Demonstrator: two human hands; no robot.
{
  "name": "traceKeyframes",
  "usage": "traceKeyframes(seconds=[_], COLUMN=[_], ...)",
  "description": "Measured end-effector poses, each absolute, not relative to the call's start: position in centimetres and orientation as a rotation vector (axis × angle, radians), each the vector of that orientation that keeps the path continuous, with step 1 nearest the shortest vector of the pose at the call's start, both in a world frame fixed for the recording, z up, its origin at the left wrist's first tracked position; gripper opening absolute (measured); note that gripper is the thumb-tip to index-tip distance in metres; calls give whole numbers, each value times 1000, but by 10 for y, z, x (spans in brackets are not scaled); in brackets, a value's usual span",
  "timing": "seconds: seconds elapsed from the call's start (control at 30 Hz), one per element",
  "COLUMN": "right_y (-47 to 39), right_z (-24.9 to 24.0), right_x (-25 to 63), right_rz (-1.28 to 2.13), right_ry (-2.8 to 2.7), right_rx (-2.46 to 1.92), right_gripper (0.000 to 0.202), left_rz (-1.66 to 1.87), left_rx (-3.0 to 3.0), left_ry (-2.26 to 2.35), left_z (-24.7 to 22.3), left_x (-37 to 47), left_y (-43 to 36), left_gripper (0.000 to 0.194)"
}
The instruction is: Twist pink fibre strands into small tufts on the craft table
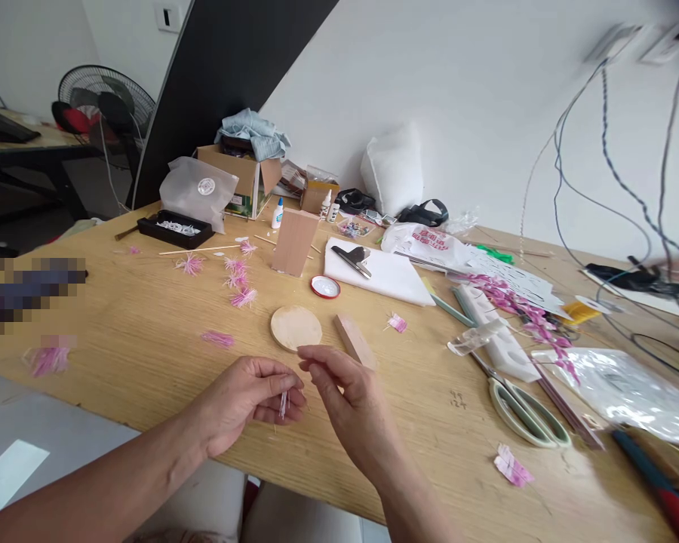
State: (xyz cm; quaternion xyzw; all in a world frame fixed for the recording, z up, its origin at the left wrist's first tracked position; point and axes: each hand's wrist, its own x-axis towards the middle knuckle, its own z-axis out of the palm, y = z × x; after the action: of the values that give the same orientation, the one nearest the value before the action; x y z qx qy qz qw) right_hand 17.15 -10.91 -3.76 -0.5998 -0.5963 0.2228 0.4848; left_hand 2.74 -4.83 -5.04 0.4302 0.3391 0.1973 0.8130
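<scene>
Left hand (274,392): pinched shut on white strands (284,405), wrist angled inward.
Right hand (342,388): arched just beside it; whether its fingertips meet, cannot tell.
Strands: hanging above the surface (430,362).

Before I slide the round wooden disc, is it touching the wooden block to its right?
Apart. The head view shows a strip of bare tabletop between the disc's right edge and the block's left edge.

Craft work area, type of building unclear — wooden surface (419,400) carrying scissors (523,411), glue bottles (278,213) and pink fringed pieces (236,276); floor fan (110,105), upper left.
</scene>
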Motion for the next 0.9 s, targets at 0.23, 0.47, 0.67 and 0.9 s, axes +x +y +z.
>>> traceKeyframes(seconds=[0.23,0.47,0.67,0.9], right_y=[-113,-116,-113,-111], right_z=[-46,-46,-47,-55], right_x=[162,148,138,131], right_rz=[845,1132,1389,1620], right_ry=[-1018,-911,-882,-610], right_rx=[-1433,-1234,-1107,-831], right_gripper=[22,32,31,25], left_rz=[698,745,697,657], left_rx=[967,993,853,906], left_ry=[677,645,658,656], left_z=[-49,-44,-43,-42], left_x=[28,23,19,15], left_y=[-50,-55,-57,-55], left_gripper=[13,14,20,18])
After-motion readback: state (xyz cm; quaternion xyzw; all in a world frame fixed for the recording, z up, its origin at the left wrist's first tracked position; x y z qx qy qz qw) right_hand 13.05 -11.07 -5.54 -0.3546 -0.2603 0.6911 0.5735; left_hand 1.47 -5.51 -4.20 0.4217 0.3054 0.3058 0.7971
